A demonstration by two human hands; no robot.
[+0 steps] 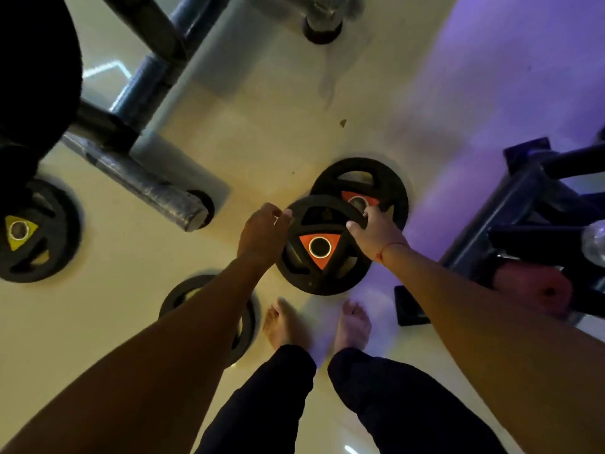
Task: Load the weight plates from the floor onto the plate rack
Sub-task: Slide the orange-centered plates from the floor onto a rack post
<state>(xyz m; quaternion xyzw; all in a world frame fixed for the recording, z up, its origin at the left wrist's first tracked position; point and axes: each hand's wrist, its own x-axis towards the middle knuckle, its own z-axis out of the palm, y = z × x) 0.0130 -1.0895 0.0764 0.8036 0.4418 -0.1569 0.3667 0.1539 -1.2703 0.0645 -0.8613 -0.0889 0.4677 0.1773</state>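
Cream floor (288, 139), purple light

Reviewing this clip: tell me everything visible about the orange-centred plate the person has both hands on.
The held plate is a black, matte, rubber-looking disc with an orange triangular hub around a metal-ringed centre hole and three grip slots cut between spokes. It faces the camera, overlapping a second orange-hub plate that lies flat on the pale floor; whether they touch is unclear. The right hand curls its fingers over the upper right rim. The left hand holds the upper left rim. It sits just ahead of the bare feet.
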